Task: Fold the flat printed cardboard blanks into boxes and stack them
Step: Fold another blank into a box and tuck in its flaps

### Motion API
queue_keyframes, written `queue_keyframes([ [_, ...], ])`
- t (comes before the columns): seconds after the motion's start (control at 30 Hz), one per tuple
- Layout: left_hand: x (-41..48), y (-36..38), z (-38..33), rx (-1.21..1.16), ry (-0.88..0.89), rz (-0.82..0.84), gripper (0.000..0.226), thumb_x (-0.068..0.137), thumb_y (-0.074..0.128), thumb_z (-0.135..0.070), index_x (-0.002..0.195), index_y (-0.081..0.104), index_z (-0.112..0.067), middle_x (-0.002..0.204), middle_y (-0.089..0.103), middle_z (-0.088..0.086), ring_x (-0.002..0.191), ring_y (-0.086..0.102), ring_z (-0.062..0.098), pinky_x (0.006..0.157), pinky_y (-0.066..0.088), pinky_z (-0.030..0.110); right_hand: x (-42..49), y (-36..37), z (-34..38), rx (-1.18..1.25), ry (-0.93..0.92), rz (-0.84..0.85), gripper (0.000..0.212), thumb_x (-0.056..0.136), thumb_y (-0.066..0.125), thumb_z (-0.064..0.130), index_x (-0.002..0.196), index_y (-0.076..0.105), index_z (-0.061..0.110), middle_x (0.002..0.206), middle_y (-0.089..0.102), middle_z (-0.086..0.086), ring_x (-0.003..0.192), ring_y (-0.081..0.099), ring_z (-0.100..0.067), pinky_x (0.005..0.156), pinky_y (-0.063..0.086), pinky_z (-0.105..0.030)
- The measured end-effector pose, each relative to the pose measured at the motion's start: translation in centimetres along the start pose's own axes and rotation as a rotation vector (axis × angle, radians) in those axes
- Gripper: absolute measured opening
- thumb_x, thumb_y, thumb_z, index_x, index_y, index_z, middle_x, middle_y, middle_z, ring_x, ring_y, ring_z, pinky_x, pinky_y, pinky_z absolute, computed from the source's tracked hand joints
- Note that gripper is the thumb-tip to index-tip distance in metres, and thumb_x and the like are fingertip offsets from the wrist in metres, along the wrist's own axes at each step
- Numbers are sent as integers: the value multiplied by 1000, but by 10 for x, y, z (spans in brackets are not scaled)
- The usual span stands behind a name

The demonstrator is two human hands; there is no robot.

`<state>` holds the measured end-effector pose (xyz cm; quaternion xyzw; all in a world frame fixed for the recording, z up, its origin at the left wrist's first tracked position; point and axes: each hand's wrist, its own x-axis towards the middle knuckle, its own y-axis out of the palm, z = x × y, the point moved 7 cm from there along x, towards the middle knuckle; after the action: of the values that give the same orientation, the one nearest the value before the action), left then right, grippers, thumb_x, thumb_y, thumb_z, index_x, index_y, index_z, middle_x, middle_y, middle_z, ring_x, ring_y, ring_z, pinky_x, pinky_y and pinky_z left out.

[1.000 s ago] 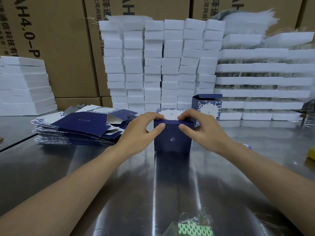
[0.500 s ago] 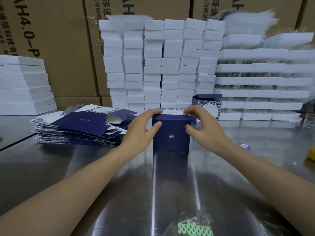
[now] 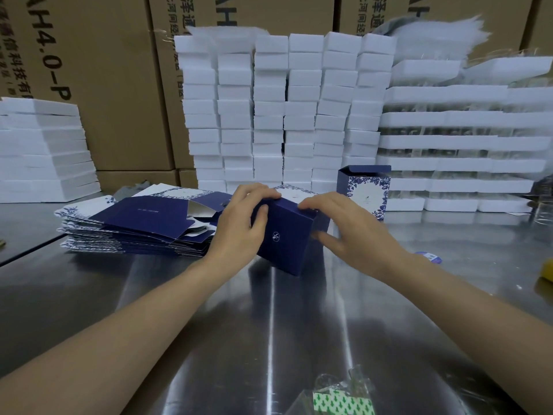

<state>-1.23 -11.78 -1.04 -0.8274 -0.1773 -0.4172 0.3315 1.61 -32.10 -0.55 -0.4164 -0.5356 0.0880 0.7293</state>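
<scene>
At the far left a stack of white flat slabs sits on the steel tabletop, with brown shipping cartons standing behind it. Next comes the pile of flat printed blanks, navy and white with a blue floral border, the top ones lying slightly askew. Just right of the pile, the left hand grips the navy box, its fingers curled over the top edge and its thumb pressed on the front face. The box is at the middle of the tabletop, tilted so that its top leans right and one lower corner points down at the steel. The right hand holds the box's other side, fingers bent over the top right corner and thumb stretched along the side wall. Behind the hands rise columns of small white blocks. Right of them a folded box stands upright with its lid flap raised, in front of stacked white trays. A yellow object shows at the right edge.
</scene>
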Motion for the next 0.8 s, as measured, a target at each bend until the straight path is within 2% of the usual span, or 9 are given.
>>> queue_keyframes([
  [0.07, 1, -4, -7, 7, 53, -30, 42, 105, 49, -1, 128, 68, -31, 137, 55, -14, 131, 53, 3, 105, 45, 21, 1, -2, 15, -35, -91, -52, 57, 89, 82, 12, 140, 61, 27, 137, 61, 5, 119, 59, -21, 93, 55, -43],
  [0.17, 2, -8, -22, 11, 128, -62, 48, 102, 48, 2, 129, 66, -33, 141, 51, -14, 132, 54, 4, 101, 43, 12, 0, -1, 31, -93, -199, -127, 70, 83, 89, 20, 146, 59, 23, 149, 54, -6, 135, 52, -28, 108, 48, -45],
  [0.23, 2, -8, -33, 4, 177, -70, 52, 97, 48, 7, 130, 65, -30, 142, 52, -10, 131, 54, 2, 103, 41, 11, 0, 1, 34, -89, -220, -135, 83, 81, 90, 24, 154, 49, 27, 162, 42, -9, 152, 37, -30, 122, 36, -48],
  [0.33, -2, -3, -48, -21, 237, -42, 59, 89, 49, 15, 131, 65, -23, 142, 53, -4, 131, 54, 0, 106, 41, 14, 0, 7, 33, -82, -188, -89, 98, 80, 87, 30, 161, 33, 36, 172, 22, -12, 160, 21, -34, 125, 28, -59],
  [0.43, -5, -1, -58, -46, 253, -37, 62, 85, 53, 14, 132, 64, -24, 141, 54, -7, 131, 57, 8, 106, 44, 18, 0, 11, 32, -66, -183, -51, 94, 81, 83, 35, 162, 34, 32, 171, 25, -12, 159, 25, -34, 122, 29, -61],
  [0.53, -7, -1, -62, -62, 257, -58, 60, 86, 59, 9, 134, 62, -26, 140, 55, -6, 137, 53, 12, 110, 41, 18, -3, 8, 29, -88, -149, -110, 94, 78, 85, 37, 160, 39, 33, 169, 31, -9, 157, 31, -28, 120, 32, -55],
  [0.63, -7, 0, -61, -65, 255, -59, 58, 87, 62, 7, 134, 61, -28, 140, 55, -6, 138, 53, 12, 110, 40, 16, -4, 4, 28, -109, -120, -151, 92, 77, 83, 48, 157, 40, 37, 163, 35, -10, 152, 35, -28, 120, 31, -51],
  [0.8, -7, 3, -60, -65, 254, -51, 56, 90, 65, -3, 136, 58, -34, 143, 52, -11, 138, 53, 10, 106, 45, 17, -3, 2, 28, -78, -93, -175, 87, 74, 84, 50, 152, 50, 30, 156, 39, -13, 145, 40, -28, 118, 34, -56],
])
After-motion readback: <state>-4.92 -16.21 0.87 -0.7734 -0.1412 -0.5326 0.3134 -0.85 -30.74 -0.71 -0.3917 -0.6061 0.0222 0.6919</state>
